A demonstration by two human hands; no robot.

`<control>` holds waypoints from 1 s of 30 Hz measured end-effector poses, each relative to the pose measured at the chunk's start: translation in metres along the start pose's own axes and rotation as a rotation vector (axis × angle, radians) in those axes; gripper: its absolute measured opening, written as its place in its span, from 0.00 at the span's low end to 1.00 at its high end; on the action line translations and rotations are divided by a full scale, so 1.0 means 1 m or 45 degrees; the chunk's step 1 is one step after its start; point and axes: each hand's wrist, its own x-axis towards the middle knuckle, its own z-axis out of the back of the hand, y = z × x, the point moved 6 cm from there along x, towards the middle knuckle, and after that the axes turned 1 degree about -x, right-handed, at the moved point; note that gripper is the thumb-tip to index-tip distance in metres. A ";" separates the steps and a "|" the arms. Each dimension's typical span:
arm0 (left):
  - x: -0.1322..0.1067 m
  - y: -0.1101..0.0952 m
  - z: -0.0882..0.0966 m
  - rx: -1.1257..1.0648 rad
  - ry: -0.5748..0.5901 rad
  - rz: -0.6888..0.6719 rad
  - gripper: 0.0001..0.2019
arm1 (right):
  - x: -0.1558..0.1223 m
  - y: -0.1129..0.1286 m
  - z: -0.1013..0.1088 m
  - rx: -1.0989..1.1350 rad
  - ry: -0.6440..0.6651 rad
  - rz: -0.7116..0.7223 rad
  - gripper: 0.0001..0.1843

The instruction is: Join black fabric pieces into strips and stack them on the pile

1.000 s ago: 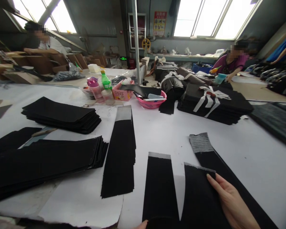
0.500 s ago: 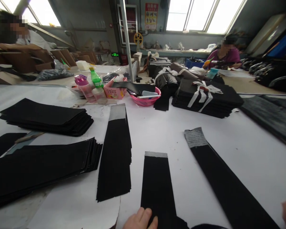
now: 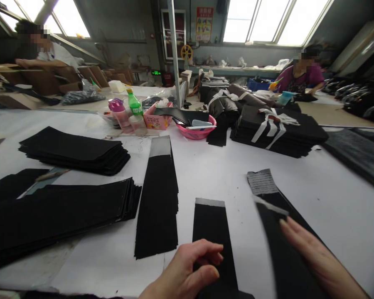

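Note:
My left hand [image 3: 195,265] is over the near part of the middle black strip [image 3: 210,232]. Its thumb and bent fingers are apart, with nothing between them. That strip lies flat, with a pale band across its far end. At right, my right hand [image 3: 314,249] has its fingers along the edge of another black strip [image 3: 277,245]; the thumb is hidden. This strip is blurred, has a pale far edge, and partly covers the right-hand black strips [image 3: 263,181], whose far end is grey and streaked. Left of centre lies a stack of pale-ended black strips [image 3: 158,199].
Two stacks of black pieces [image 3: 75,145] [image 3: 65,216] lie at left. Behind are a green bottle [image 3: 134,101], a pink basin [image 3: 196,132] and a tied black bundle [image 3: 280,128]. Two people [image 3: 54,52] [image 3: 308,74] sit at tables further back.
My left hand has lifted from the middle strip and its fingers have parted. My right hand has come in from the right edge, bringing a black strip over the right-hand strips.

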 end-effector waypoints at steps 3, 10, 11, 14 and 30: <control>0.007 -0.009 -0.011 -0.801 0.024 0.092 0.40 | 0.016 -0.029 -0.044 0.025 0.192 -0.043 0.21; 0.021 0.059 0.000 -0.877 -0.327 0.344 0.23 | 0.076 -0.084 -0.049 -0.465 0.197 0.313 0.18; 0.022 0.068 0.004 -0.834 -0.337 0.343 0.21 | 0.083 -0.089 -0.046 -0.526 0.195 0.329 0.18; 0.024 0.086 0.013 -0.666 -0.368 0.348 0.18 | 0.098 -0.102 -0.039 -0.641 0.189 0.293 0.18; 0.064 0.100 0.072 0.155 -0.665 0.429 0.17 | 0.121 -0.108 -0.031 -0.747 0.181 0.079 0.17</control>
